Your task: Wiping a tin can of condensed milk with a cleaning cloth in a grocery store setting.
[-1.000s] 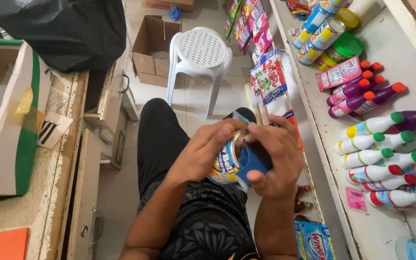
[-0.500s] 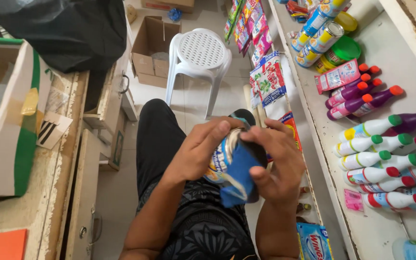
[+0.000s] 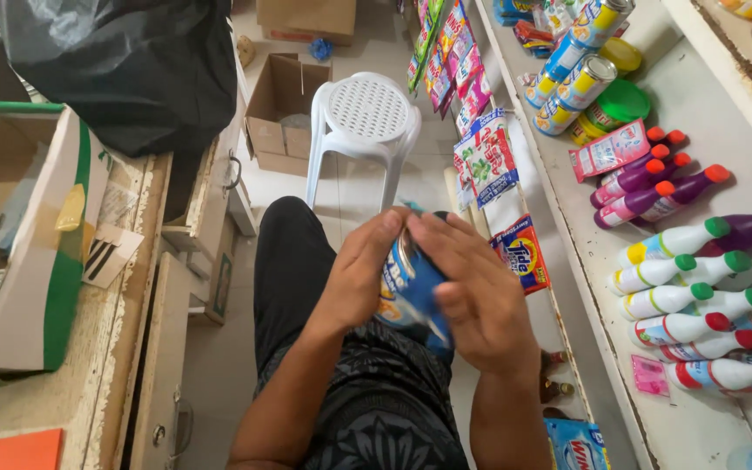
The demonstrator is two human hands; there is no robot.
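Setting: shop aisle seen from above, pale tiled floor (image 3: 219, 365) between a worn counter on the left and a white shelf on the right.
Counter, left: green-edged cardboard box (image 3: 36, 252) lying on the counter top; black plastic bag (image 3: 124, 65) at the far end.
Floor, far centre: open cardboard carton (image 3: 285, 109); white plastic stool (image 3: 365, 122) just right of it.
Left hand (image 3: 360, 274): fingers curled and pressed against the left side of the blue pouch (image 3: 411, 292).
Blue pouch: soft printed packet held over the person's lap, between both hands, near centre of view.
Right hand (image 3: 476, 292): fingers wrapped over the right side and top of the pouch, thumb pressed on its face.
Hanging strip, right of hands: sachet packets (image 3: 485, 161) hung along the shelf edge.
Shelf, right: tall tins (image 3: 572, 70) at the far end; rows of lying bottles (image 3: 698, 287) with green, red and orange caps nearer.
Handling advice: keep both palms closed on the pouch so the slick film does not slip; support it from below and avoid crushing the contents.
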